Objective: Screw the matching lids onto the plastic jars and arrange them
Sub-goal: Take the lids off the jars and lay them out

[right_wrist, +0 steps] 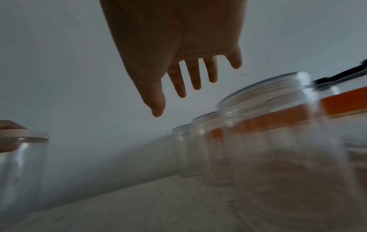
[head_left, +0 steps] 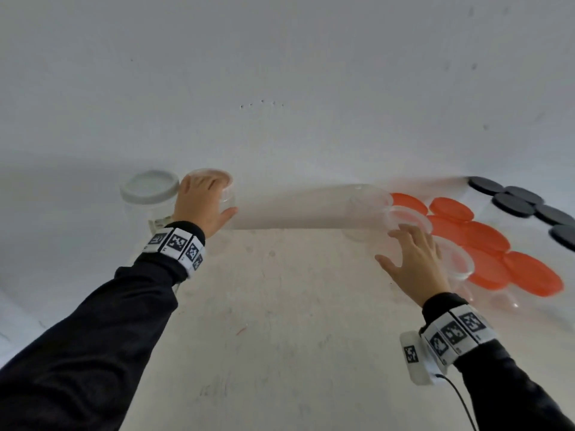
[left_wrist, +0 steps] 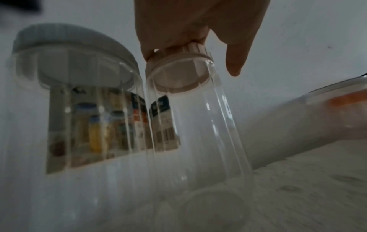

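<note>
Tabletop (head_left: 280,337): clear jars (head_left: 404,219) empty

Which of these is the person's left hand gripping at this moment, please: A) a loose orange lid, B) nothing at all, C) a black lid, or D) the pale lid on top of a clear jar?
D: the left hand has its fingers curled over the pale lid seated on a clear jar, beside the white-lidded jar; the right hand is spread open.
</note>
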Action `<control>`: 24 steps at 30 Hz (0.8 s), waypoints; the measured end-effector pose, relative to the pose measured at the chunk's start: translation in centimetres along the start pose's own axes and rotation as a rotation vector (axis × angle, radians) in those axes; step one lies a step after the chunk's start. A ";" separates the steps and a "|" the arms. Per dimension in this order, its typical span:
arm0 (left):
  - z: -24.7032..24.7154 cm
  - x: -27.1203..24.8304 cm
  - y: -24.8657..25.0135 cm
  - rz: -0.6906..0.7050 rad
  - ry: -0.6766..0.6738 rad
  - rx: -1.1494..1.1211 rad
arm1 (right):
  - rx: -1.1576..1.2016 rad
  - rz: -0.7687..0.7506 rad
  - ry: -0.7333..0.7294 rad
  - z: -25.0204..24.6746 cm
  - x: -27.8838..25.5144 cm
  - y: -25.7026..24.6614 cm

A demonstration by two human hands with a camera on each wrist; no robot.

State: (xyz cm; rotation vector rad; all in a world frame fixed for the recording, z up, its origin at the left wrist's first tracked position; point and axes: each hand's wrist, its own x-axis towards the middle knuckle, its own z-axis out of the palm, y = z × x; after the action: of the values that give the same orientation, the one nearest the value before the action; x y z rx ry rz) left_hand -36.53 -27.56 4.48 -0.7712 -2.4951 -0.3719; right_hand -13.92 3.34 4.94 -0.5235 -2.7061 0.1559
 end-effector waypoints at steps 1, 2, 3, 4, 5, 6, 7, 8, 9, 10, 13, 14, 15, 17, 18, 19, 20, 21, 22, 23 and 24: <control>0.2 0.1 0.1 -0.020 0.010 0.004 | -0.043 0.057 -0.022 -0.2 -0.1 1.1; 0.3 0.1 0.3 -0.041 0.022 0.011 | -0.083 0.122 -0.051 -0.3 -0.2 2.2; 0.5 0.0 0.4 -0.062 0.034 0.014 | -0.110 0.189 -0.083 -0.4 -0.3 3.2; 0.6 0.0 0.5 -0.082 0.044 0.014 | -0.120 0.247 -0.116 -0.4 -0.5 4.0; 0.7 0.0 0.6 -0.098 0.050 0.014 | -0.115 0.285 -0.151 -0.4 -0.7 4.6; 0.8 0.0 0.7 -0.110 0.056 0.016 | -0.104 0.300 -0.177 -0.4 -0.8 5.0; 0.9 0.0 0.7 -0.119 0.061 0.016 | -0.096 0.294 -0.187 -0.3 -1.0 5.3; 0.9 0.1 0.7 -0.127 0.065 0.016 | -0.091 0.278 -0.180 -0.2 -1.2 5.3; 0.9 0.1 0.8 -0.136 0.071 0.016 | -0.080 0.257 -0.162 -0.2 -1.3 5.3; 0.9 0.1 0.9 -0.145 0.077 0.016 | -0.065 0.233 -0.145 -0.1 -1.4 5.2; 1.0 0.1 1.0 -0.168 0.087 0.000 | -0.037 0.135 -0.127 0.2 -1.6 4.3; 1.0 0.1 1.0 -0.173 0.090 -0.006 | -0.025 0.092 -0.126 0.3 -1.6 3.7; 1.0 0.1 1.0 -0.173 0.089 -0.010 | -0.010 0.047 -0.126 0.5 -1.5 2.9; 0.9 0.0 1.0 -0.167 0.093 -0.024 | 0.026 -0.056 -0.121 0.9 -1.3 0.9; 0.8 -0.1 1.0 -0.164 0.097 -0.035 | 0.047 -0.112 -0.118 1.2 -1.0 -0.3; 0.7 -0.1 1.0 -0.164 0.099 -0.047 | 0.068 -0.169 -0.114 1.6 -0.7 -1.5; 0.6 -0.2 1.0 -0.164 0.100 -0.057 | 0.087 -0.224 -0.116 2.1 -0.3 -2.8; 0.6 -0.2 1.0 -0.165 0.099 -0.065 | 0.104 -0.280 -0.118 2.6 0.2 -4.0; 0.5 -0.3 1.0 -0.167 0.098 -0.073 | 0.119 -0.331 -0.126 3.2 0.7 -5.3; 0.5 -0.3 1.0 -0.170 0.097 -0.080 | 0.133 -0.372 -0.143 3.8 1.3 -6.5; 0.4 -0.4 1.0 -0.175 0.095 -0.090 | 0.143 -0.400 -0.164 4.3 1.9 -7.7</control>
State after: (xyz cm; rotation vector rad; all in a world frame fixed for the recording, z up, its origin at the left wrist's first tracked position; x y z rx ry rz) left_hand -35.85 -26.78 4.07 -0.5564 -2.4765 -0.5727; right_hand -19.82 -3.18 3.00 0.0796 -2.8646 0.2897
